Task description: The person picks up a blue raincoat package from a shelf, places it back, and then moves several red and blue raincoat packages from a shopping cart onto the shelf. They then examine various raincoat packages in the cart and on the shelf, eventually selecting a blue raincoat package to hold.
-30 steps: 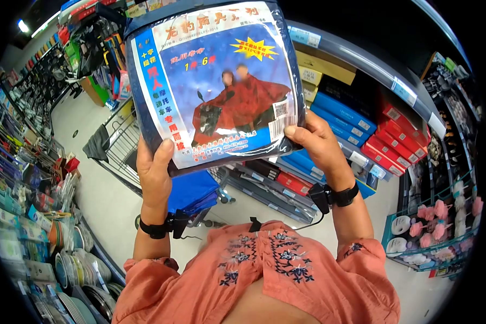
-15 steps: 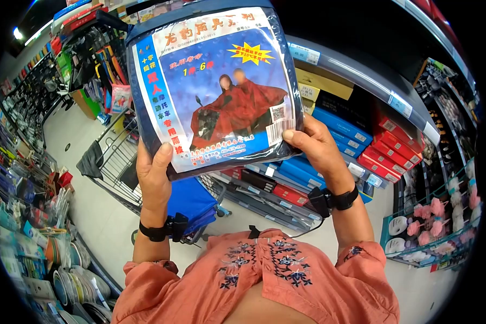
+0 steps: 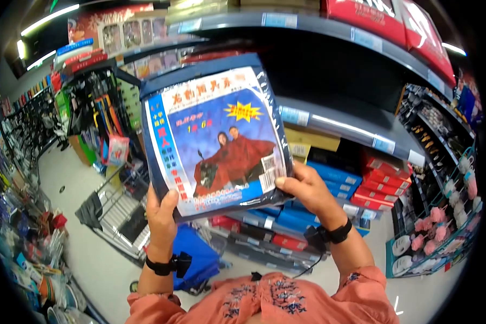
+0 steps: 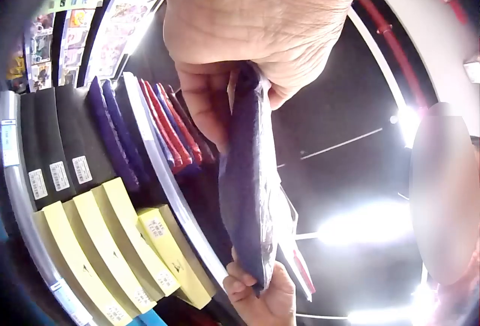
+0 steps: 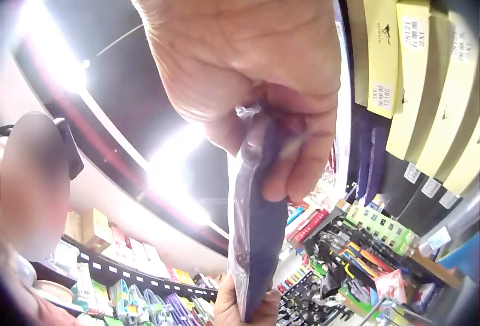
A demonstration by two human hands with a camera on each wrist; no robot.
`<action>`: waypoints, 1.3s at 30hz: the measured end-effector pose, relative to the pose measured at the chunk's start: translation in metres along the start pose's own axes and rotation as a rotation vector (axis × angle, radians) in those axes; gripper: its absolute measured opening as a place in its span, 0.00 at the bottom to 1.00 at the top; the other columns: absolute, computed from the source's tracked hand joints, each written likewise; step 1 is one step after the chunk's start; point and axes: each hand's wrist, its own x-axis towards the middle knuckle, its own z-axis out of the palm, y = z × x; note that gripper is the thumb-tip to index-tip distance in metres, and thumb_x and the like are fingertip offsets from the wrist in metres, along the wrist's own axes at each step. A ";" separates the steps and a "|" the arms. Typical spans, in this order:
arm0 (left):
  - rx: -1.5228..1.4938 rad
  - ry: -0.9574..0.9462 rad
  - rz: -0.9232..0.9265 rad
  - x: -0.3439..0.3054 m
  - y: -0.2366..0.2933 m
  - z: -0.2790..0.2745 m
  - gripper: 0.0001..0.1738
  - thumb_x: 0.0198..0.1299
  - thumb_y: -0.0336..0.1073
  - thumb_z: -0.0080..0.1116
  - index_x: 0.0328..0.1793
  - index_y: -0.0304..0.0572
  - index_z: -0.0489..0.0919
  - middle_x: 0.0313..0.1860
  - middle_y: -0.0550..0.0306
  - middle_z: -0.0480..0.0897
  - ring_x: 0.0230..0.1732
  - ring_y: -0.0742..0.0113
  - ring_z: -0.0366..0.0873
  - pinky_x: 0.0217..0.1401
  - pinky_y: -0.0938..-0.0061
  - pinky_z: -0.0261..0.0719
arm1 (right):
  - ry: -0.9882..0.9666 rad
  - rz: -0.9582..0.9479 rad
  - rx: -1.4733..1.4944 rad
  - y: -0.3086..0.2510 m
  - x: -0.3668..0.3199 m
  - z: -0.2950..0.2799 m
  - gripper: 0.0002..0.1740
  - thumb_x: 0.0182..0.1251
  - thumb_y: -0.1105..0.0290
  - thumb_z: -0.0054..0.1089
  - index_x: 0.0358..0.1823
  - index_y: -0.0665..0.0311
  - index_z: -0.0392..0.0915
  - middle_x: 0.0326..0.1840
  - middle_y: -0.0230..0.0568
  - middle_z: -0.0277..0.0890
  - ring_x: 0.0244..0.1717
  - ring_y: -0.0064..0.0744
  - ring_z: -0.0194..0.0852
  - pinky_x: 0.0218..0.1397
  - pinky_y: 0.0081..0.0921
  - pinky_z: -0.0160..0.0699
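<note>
A flat packaged rain poncho (image 3: pixel 216 146) in clear plastic with dark blue edging is held up in front of the chest. Its printed label shows two people in a red poncho on a motorbike and faces the head camera. My left hand (image 3: pixel 162 216) grips the lower left corner, thumb on the front. At the lower right corner my right hand (image 3: pixel 308 191) pinches the package, its thumb beside the barcode. Both wrist views show the package (image 4: pixel 247 183) edge-on, with fingers behind it and thumb in front.
Behind the package runs a shelf (image 3: pixel 340 127) with blue boxes (image 3: pixel 332 178), red boxes (image 3: pixel 383 186) and a yellow box (image 3: pixel 313 140). A shopping cart (image 3: pixel 119 210) and a blue bag (image 3: pixel 194 256) stand at lower left. Hanging goods line the left aisle; a pink-flower rack (image 3: pixel 432 227) stands right.
In the head view the package and both hands sit lower than before, and more of the upper shelf shows. Both hands keep the same hold on the package.
</note>
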 end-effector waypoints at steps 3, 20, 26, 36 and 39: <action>-0.083 -0.016 0.008 0.017 -0.001 0.003 0.28 0.69 0.31 0.52 0.74 0.35 0.64 0.62 0.52 0.77 0.59 0.63 0.78 0.64 0.66 0.76 | 0.007 -0.006 -0.027 -0.016 0.010 0.000 0.24 0.70 0.67 0.57 0.65 0.69 0.72 0.54 0.35 0.77 0.53 0.21 0.73 0.59 0.20 0.72; -0.245 -0.126 -0.033 0.156 -0.019 0.000 0.23 0.70 0.33 0.53 0.68 0.34 0.70 0.58 0.53 0.80 0.56 0.67 0.80 0.61 0.71 0.78 | 0.037 -0.129 -0.024 -0.056 0.117 -0.009 0.18 0.68 0.68 0.55 0.56 0.69 0.76 0.45 0.39 0.82 0.40 0.24 0.81 0.41 0.23 0.82; -0.302 -0.177 -0.059 0.200 -0.026 -0.004 0.22 0.70 0.34 0.53 0.67 0.35 0.71 0.57 0.53 0.80 0.55 0.66 0.81 0.58 0.71 0.81 | 0.029 -0.167 -0.029 -0.063 0.156 -0.014 0.15 0.67 0.68 0.57 0.51 0.69 0.77 0.39 0.40 0.83 0.34 0.26 0.81 0.38 0.26 0.83; -0.334 -0.214 -0.174 0.279 -0.022 -0.033 0.16 0.66 0.34 0.57 0.58 0.37 0.76 0.50 0.53 0.83 0.46 0.68 0.83 0.50 0.73 0.82 | -0.007 -0.208 -0.142 -0.095 0.190 0.021 0.16 0.73 0.62 0.55 0.50 0.70 0.75 0.40 0.43 0.82 0.34 0.26 0.81 0.39 0.25 0.83; -0.307 -0.216 -0.222 0.299 -0.019 -0.060 0.15 0.64 0.37 0.63 0.51 0.35 0.79 0.44 0.54 0.85 0.42 0.67 0.84 0.47 0.72 0.82 | -0.028 -0.192 -0.063 -0.097 0.191 0.043 0.20 0.74 0.58 0.55 0.52 0.71 0.74 0.44 0.43 0.81 0.37 0.27 0.82 0.40 0.25 0.85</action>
